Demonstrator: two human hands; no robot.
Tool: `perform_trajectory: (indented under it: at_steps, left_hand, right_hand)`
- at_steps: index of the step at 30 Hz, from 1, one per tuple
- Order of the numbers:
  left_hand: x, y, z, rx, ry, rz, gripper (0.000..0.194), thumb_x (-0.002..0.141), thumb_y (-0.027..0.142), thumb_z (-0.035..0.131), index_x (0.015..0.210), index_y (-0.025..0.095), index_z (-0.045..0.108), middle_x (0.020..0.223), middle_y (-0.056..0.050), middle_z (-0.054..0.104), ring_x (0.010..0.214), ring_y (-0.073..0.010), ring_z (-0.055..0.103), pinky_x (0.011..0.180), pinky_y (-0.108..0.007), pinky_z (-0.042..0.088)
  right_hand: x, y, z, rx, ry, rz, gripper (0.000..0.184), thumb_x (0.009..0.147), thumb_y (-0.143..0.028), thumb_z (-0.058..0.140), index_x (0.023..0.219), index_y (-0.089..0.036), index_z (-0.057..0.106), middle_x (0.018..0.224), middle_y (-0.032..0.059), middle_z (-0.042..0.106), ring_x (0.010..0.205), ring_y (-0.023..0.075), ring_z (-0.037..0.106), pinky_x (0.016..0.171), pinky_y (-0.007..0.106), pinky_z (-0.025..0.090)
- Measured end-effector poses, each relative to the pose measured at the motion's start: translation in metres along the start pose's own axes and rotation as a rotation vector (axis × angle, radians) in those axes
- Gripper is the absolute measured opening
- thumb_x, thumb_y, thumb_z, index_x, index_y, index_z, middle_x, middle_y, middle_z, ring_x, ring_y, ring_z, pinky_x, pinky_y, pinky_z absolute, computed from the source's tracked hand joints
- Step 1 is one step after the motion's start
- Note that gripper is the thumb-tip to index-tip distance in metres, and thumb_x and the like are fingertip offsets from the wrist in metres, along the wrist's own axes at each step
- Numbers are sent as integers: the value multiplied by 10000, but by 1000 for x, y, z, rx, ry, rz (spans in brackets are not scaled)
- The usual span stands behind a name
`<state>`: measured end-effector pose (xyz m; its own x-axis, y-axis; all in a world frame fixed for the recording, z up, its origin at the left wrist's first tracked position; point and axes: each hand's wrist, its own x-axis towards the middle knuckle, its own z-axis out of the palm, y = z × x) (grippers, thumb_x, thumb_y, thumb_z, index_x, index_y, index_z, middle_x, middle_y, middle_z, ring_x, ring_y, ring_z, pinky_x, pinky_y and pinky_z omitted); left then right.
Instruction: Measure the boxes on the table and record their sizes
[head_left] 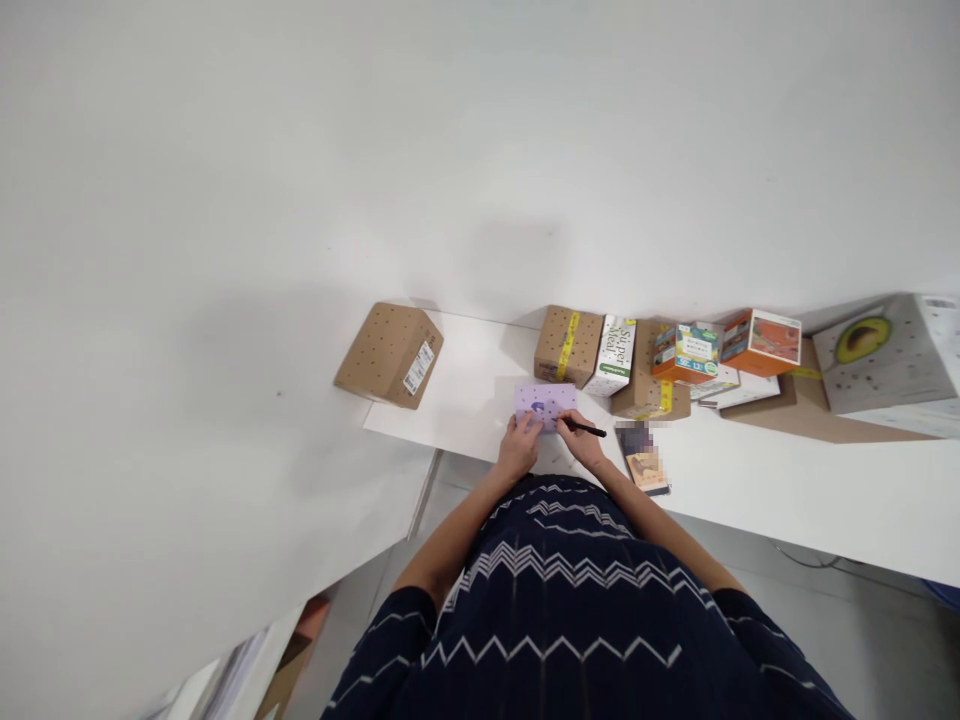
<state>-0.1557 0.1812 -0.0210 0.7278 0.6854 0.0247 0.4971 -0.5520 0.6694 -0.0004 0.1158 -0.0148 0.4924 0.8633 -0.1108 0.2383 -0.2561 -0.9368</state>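
Observation:
A small lilac box (pixel 545 401) with dots lies on the white table (pixel 787 480) in front of me. My left hand (pixel 519 443) rests on the box's near left corner, fingers curled against it. My right hand (pixel 581 440) is closed round a black pen (pixel 589 429), its tip at the box's near right side.
A brown cardboard box (pixel 390 354) sits at the table's left end. Behind the lilac box stand a taped brown box (pixel 568 345), a white carton (pixel 613 356), several colourful small boxes (pixel 686 352) and a grey avocado box (pixel 885 352). A phone-like flat object (pixel 643 458) lies to the right.

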Motion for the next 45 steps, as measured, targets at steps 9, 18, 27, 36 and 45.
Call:
perform_trajectory:
  at_steps: [9,18,27,36,45]
  left_hand:
    - [0,3,-3,15,-7,-24,441,774,97,465,1175,208,610,1327,-105,528,1294,-264,407,1132,-506,235]
    - [0,4,-4,44,-16,-17,415,792,101,439,1159,184,614,1335,-123,511,1287,-261,410,1132,-485,235]
    - [0,1,-2,22,3,1,425,763,74,465,1146,190,606,1321,-122,509,1290,-260,407,1139,-487,225]
    - [-1,1,0,183,12,31,405,788,89,463,1159,174,604,1307,-126,530,1278,-243,435,1123,-479,289]
    - [-1,0,0,317,8,63,373,822,106,454,1161,153,603,1319,-142,520,1261,-225,456,1120,-436,317]
  right_hand:
    - [2,1,2,-82,-32,-45,193,762,-385,493,767,-233,612,731,16,646,673,179,569,706,323,475]
    - [1,-2,2,-78,-25,-55,186,763,-373,492,742,-231,610,715,6,632,662,167,556,697,305,461]
    - [1,-2,-9,169,129,159,215,753,-406,482,670,-215,538,598,-3,577,567,155,531,566,270,441]
    - [-9,44,-38,-470,-40,475,208,813,-296,473,837,-150,618,735,98,671,746,209,640,671,268,430]
    - [-15,57,-50,-626,-79,496,353,842,-332,527,1118,-115,557,916,125,660,894,232,616,779,293,414]
